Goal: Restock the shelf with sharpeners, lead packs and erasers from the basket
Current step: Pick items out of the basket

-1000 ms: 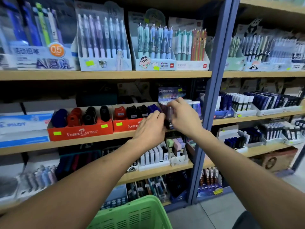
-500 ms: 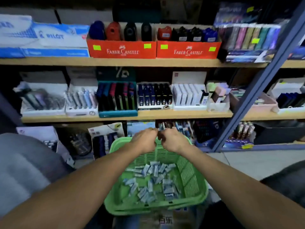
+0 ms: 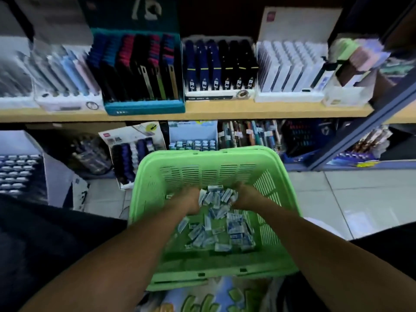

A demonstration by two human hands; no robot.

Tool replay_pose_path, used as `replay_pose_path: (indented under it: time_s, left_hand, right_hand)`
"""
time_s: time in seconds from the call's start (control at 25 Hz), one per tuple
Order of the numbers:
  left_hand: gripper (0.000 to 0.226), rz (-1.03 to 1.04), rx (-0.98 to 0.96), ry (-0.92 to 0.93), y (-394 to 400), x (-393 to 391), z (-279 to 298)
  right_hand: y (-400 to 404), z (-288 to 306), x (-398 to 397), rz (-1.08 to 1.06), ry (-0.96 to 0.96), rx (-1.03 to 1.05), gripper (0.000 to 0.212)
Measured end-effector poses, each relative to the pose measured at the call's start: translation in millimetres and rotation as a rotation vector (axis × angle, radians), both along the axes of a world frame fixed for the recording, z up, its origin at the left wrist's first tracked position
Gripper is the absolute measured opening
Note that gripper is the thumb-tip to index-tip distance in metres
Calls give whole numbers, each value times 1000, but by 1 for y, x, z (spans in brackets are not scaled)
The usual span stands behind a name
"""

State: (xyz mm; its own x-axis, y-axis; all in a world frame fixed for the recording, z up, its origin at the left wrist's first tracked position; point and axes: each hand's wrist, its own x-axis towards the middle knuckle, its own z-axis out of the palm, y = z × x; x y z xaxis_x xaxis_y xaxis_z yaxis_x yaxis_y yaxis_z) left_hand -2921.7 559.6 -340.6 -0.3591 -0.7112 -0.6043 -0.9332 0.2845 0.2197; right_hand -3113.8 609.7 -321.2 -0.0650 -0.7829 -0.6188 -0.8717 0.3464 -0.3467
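Observation:
A green plastic basket sits below me with several small blue-and-white erasers loose on its floor. My left hand and my right hand are both down inside it. Between them they hold a heap of erasers, lifted slightly off the pile, and the fingertips are hidden under the heap. On the lowest shelf behind the basket stands a display box with rows of similar erasers. Above it runs a wooden shelf lined with boxes of stationery.
A blue-grey metal upright slants down at the right, with grey floor tiles beyond it. A teal box of dark packs and a white box sit on the wooden shelf. Dark cloth fills the lower left.
My view dropped from the upper shelves to the basket. Both hands left the shelf, came down over the basket rim and now gather erasers inside it.

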Motion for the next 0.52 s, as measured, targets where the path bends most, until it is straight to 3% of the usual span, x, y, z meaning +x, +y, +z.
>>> replay_pose_path:
  time_s: [0.16, 0.4, 0.52]
  left_hand:
    - [68, 125, 22, -40, -5, 4, -33]
    - [69, 210, -121, -90, 9, 0, -60]
    - [82, 298, -147, -83, 13, 6, -71]
  right_hand:
    - [-3, -46, 2, -11, 104, -9, 82]
    - [-9, -78, 24, 40, 219, -163, 63]
    - [-11, -87, 25, 6, 162, -123, 78]
